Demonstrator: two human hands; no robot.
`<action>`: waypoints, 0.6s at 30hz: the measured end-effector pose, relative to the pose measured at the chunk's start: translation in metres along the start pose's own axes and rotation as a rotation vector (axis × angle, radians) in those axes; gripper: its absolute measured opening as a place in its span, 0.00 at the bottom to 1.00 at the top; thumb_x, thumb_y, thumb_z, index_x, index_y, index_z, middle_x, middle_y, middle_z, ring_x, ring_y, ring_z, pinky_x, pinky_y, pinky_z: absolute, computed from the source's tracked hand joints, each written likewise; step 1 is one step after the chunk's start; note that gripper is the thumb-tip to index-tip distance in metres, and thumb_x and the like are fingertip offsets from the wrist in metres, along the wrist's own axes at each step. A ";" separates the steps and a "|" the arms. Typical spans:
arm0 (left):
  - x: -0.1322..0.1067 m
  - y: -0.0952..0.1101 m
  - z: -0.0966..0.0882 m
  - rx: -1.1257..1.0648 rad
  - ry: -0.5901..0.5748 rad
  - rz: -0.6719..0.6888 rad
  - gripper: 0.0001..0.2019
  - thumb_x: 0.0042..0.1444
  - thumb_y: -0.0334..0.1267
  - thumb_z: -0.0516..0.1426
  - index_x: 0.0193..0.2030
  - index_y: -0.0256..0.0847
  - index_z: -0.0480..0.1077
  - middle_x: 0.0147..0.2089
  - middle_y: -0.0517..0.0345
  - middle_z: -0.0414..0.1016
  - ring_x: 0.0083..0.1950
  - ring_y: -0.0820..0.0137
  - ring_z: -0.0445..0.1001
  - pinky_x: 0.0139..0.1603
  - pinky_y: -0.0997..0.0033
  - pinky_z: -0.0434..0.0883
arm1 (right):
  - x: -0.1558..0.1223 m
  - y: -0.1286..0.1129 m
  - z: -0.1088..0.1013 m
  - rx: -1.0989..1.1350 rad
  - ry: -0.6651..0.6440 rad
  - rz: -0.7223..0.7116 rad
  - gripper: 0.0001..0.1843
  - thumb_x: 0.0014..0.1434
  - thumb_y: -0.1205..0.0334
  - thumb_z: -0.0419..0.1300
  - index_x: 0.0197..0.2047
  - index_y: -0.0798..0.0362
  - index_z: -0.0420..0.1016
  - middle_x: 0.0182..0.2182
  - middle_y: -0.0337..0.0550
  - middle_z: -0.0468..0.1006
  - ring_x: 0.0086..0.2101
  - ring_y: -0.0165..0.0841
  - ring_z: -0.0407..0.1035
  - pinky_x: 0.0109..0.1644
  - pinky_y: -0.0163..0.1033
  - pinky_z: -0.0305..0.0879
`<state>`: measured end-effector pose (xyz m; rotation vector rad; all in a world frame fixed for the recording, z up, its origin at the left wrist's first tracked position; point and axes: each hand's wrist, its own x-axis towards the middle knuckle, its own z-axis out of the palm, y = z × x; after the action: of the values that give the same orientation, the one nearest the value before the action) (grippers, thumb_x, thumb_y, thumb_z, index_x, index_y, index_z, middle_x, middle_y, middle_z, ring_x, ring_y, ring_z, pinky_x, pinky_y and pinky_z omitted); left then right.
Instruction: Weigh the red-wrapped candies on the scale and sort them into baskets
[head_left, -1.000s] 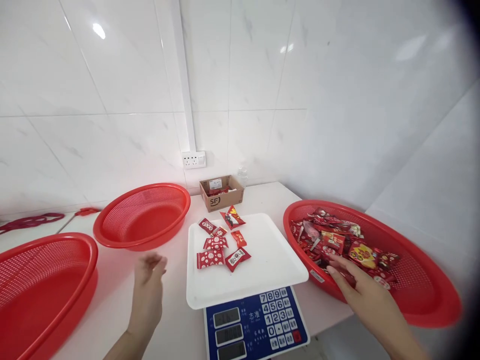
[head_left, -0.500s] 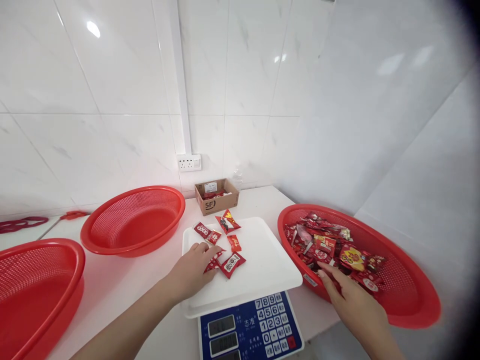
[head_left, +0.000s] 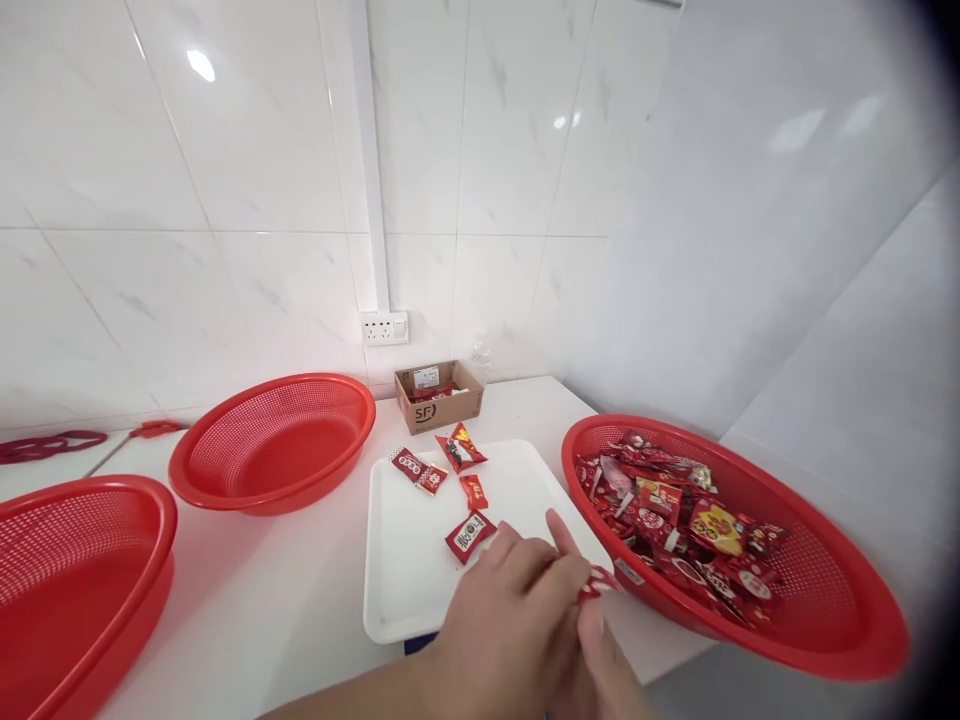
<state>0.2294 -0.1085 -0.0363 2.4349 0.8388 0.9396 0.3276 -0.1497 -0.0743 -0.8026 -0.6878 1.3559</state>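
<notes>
My left hand (head_left: 517,610) reaches across the front of the white tray (head_left: 409,605), fingers closed on a small red snack packet (head_left: 598,583) with white marks. Behind and below it is my right hand (head_left: 604,655), mostly covered by the left. Its thumb and one finger show, stretched apart on either side of the packet. On the tray lie a dark red packet with a white label (head_left: 470,536), a small red packet (head_left: 473,491), a red and yellow packet (head_left: 460,448) and a long checked-edge packet (head_left: 418,471).
A red basket (head_left: 847,580) with many snack packets stands at the right. Two more red baskets (head_left: 274,440) are on the left. A cardboard box (head_left: 441,410) with red packets sits at the back, below a wall socket (head_left: 385,328). The scale is nearly hidden under my arms.
My left hand has lifted the dotted red packet off the tray and moved right. My right hand has left the basket and come in to meet it, covering the scale's keypad.
</notes>
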 end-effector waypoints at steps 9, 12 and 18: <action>0.004 -0.027 -0.014 0.284 -0.190 0.073 0.29 0.56 0.56 0.48 0.61 0.46 0.57 0.68 0.50 0.51 0.68 0.54 0.45 0.64 0.43 0.48 | 0.031 -0.037 -0.043 -0.048 0.324 -0.206 0.12 0.53 0.46 0.58 0.38 0.41 0.69 0.30 0.33 0.74 0.28 0.30 0.70 0.29 0.36 0.68; 0.019 -0.069 -0.035 0.343 -0.176 -0.211 0.30 0.58 0.56 0.45 0.63 0.42 0.54 0.70 0.47 0.44 0.70 0.56 0.37 0.66 0.48 0.44 | 0.044 -0.060 -0.081 -0.427 0.455 -0.306 0.17 0.51 0.46 0.59 0.41 0.45 0.68 0.32 0.38 0.73 0.30 0.34 0.69 0.32 0.40 0.69; 0.023 -0.126 -0.052 0.304 -0.256 -0.528 0.36 0.59 0.54 0.42 0.67 0.30 0.42 0.68 0.36 0.47 0.69 0.52 0.41 0.64 0.48 0.49 | 0.059 -0.076 -0.128 -1.174 0.524 -0.311 0.23 0.51 0.45 0.53 0.46 0.49 0.68 0.48 0.46 0.72 0.49 0.45 0.66 0.53 0.48 0.61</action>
<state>0.1578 0.0074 -0.0581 2.3065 1.5071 0.3160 0.4813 -0.1061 -0.0857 -1.7949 -1.1147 0.3069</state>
